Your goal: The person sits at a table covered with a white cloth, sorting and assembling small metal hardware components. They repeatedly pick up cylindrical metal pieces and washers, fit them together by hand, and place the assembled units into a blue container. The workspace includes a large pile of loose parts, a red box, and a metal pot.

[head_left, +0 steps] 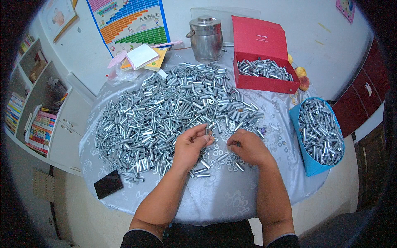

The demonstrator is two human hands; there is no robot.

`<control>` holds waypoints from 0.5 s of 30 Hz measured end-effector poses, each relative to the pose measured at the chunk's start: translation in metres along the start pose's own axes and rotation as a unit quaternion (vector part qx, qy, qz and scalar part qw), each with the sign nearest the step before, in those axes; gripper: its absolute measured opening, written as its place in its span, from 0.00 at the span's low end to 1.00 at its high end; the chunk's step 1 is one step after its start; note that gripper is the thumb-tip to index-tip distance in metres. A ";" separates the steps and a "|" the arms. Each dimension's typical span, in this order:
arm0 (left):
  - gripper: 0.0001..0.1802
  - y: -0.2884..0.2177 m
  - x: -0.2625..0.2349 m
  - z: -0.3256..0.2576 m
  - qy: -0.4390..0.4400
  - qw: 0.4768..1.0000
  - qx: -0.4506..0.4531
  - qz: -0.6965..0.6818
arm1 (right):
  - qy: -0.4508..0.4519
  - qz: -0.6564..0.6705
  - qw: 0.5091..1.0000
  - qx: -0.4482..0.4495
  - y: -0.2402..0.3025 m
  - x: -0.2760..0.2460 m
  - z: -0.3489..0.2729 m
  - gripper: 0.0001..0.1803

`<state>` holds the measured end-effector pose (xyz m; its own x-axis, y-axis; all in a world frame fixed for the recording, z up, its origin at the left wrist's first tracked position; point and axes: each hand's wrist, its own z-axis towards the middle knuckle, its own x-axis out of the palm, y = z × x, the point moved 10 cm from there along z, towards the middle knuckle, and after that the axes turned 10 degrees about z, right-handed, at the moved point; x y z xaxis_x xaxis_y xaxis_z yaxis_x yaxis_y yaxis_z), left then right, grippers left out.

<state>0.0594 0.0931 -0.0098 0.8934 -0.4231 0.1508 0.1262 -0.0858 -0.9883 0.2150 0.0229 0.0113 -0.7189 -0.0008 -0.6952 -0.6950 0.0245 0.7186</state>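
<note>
A big heap of silvery metal sleeves and bolts [165, 111] covers the middle and left of the table. My left hand [191, 145] is closed at the heap's right edge, its thumb and fingers pinching a metal bolt [208, 129] that stands roughly upright. To its right, my right hand [249, 147] has its fingers curled down and closed near the loose washers [219, 153]; whatever may be between the fingertips is hidden. Between the hands and just below them lie several washers and a few short sleeves [222, 157].
An open red box [269, 84] of metal parts stands at the back right, a full blue basket [308, 159] at the right edge. A steel pot [206, 41] and notebooks [142, 56] are at the back. A black phone [108, 184] lies front left.
</note>
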 end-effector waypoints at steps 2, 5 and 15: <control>0.19 0.000 0.002 0.000 0.006 1.000 -0.003 0.005 | 0.015 -0.007 1.000 0.000 0.002 0.000 -0.002 0.09; 0.20 0.000 0.003 0.000 0.012 1.000 -0.005 0.022 | 0.024 -0.036 0.999 -0.014 0.006 0.001 -0.003 0.11; 0.18 -0.005 0.011 -0.008 0.037 0.980 0.029 0.192 | -0.097 0.207 0.973 0.011 -0.001 -0.017 0.002 0.08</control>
<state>0.0650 0.0813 -0.0031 0.8463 -0.4791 -0.2328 -0.1860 0.1436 -0.9720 0.2275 0.0247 0.0223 -0.9193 0.2023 -0.3375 -0.3439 0.0042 0.9390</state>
